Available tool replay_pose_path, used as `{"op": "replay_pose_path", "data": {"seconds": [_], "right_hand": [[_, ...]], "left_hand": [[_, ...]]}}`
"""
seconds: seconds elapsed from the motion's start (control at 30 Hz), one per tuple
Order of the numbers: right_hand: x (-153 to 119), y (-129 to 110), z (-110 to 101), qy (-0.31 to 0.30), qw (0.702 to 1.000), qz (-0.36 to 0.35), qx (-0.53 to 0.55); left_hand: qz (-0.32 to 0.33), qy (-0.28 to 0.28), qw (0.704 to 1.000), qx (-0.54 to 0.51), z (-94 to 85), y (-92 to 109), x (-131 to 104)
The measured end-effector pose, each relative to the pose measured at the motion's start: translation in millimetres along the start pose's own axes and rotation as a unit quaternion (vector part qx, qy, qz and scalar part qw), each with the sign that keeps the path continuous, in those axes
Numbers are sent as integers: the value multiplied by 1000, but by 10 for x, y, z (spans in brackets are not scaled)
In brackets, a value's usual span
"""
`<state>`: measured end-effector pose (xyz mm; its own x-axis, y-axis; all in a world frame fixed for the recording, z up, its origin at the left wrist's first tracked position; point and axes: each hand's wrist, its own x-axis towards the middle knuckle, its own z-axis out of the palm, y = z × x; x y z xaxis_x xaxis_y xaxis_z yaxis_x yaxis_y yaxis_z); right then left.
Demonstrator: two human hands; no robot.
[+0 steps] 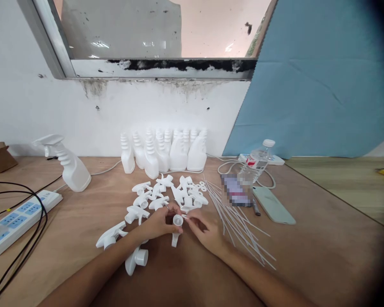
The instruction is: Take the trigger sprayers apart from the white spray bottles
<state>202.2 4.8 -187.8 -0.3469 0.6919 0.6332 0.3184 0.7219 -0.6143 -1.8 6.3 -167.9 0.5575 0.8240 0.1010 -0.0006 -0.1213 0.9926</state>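
My left hand (162,222) is closed around a white spray head (177,221), whose round collar opening faces up toward the camera. Close beside it on the right, my right hand (208,230) pinches a small white piece (184,216) between thumb and fingertips, near the collar. Several loose white spray heads (137,213) lie around and behind my left hand. Small white rings (202,186) lie behind my right hand, and a fan of thin white tubes (233,217) is spread to its right.
White bottles (151,160) stand along the wall. An assembled spray bottle (73,170) and a power strip (25,217) with black cables are at left. A clear water bottle (256,164), a pale green phone (274,205) and a marker (256,208) are at right.
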Motion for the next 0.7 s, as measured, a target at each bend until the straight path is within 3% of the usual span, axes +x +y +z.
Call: {"op": "replay_pose_path", "data": {"seconds": [0.07,0.17,0.47,0.6,0.7], "right_hand": [[17,-24,-14,-54,996,-75,0],[42,-45,-29,-103,988,-116,8],[55,-83,-28,-97,990,-94,-30],[53,-88,-28,-94,991,-93,-35],[56,-95,-40,-99,991,-86,-28]], "left_hand": [[2,-10,1000,6,3,0,-1],[10,-7,1000,21,-3,-13,-2],[58,52,984,163,-8,-16,-17],[40,48,984,169,-7,9,-21],[76,42,976,201,-10,19,-23]]}}
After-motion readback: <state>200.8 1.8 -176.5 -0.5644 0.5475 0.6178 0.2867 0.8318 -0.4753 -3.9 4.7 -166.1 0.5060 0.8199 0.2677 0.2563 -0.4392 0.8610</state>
